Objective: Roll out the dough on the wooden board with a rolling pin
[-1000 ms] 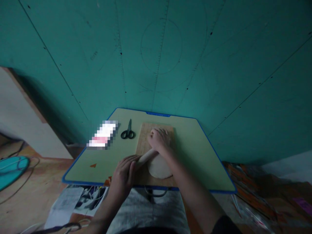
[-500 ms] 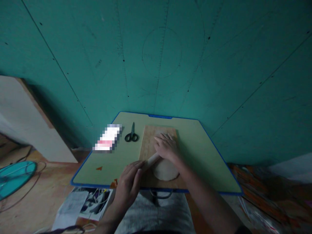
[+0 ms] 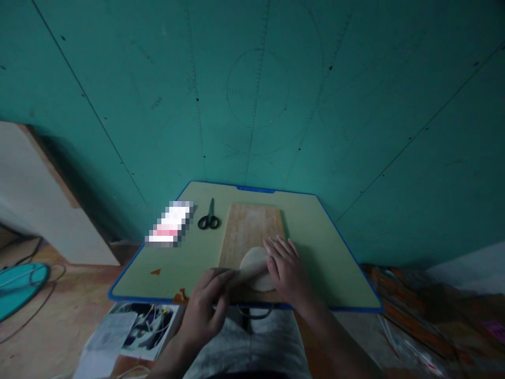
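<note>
Pale dough [image 3: 254, 258] is lying flat and round at six o'clock on the board [image 3: 252, 223] (rolling likely unfinished), left hand [image 3: 205, 302] gripping the rolling pin [image 3: 246, 273] at eight o'clock, right hand [image 3: 288, 271] resting outstretched on it at two.

Off-white dough [image 3: 252, 257], beige rolling pin [image 3: 249, 272], light-brown board [image 3: 252, 226], pale green tabletop [image 3: 315, 247] with blue rim [image 3: 134, 299], dark-lined teal wall [image 3: 252, 116]

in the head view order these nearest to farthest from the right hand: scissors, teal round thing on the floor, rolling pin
1. Rolling pin: one end under the right hand.
2. Scissors: on the table, left of the board.
3. Teal round thing: on the floor, far left.
</note>
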`<action>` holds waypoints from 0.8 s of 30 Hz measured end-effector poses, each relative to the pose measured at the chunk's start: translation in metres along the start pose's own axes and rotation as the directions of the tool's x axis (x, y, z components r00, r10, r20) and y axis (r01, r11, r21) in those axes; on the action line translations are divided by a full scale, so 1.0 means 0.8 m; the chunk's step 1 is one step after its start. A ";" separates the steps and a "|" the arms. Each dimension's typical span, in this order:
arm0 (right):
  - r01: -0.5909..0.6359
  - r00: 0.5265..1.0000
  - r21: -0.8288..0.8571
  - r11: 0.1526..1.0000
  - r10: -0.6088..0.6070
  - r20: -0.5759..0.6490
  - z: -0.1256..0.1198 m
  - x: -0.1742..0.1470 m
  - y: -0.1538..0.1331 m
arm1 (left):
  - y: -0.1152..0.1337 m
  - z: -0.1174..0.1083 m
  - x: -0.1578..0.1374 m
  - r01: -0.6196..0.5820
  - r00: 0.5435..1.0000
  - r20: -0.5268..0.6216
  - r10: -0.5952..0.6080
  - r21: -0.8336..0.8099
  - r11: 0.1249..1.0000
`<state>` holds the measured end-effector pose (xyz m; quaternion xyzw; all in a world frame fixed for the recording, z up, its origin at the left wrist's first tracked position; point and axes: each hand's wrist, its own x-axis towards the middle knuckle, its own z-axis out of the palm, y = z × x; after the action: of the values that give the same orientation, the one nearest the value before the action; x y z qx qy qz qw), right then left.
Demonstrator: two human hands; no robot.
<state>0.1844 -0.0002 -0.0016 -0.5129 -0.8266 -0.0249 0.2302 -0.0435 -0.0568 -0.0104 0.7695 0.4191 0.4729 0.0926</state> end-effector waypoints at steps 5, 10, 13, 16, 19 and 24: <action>0.036 0.999 0.016 0.999 -0.036 0.021 -0.011 -0.018 -0.002 | 0.023 -0.008 0.019 0.061 0.983 0.164 -0.077 0.100 0.993; 0.068 0.996 0.049 0.996 -0.070 0.056 -0.014 -0.008 -0.012 | 0.040 0.004 0.044 -0.013 0.920 0.374 -0.115 0.322 0.947; 0.056 0.996 0.048 0.997 -0.059 0.071 -0.008 0.011 -0.021 | 0.040 0.020 0.044 -0.049 0.913 0.386 -0.135 0.432 0.901; 0.052 0.995 0.030 0.998 -0.054 0.088 0.001 0.033 -0.030 | 0.030 0.033 0.039 -0.004 0.902 0.387 -0.193 0.454 0.891; 0.069 0.993 0.016 0.997 -0.071 0.092 0.007 0.054 -0.039 | 0.014 0.037 0.032 0.077 0.887 0.373 -0.273 0.462 0.883; 0.090 0.988 0.025 0.996 -0.092 0.122 0.011 0.080 -0.051 | -0.007 0.037 0.019 0.153 0.880 0.358 -0.311 0.406 0.901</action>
<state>0.1228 0.0362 0.0247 -0.4729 -0.8620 0.0040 0.1825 -0.0201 -0.0342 -0.0192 0.7986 0.5612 0.1975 0.0912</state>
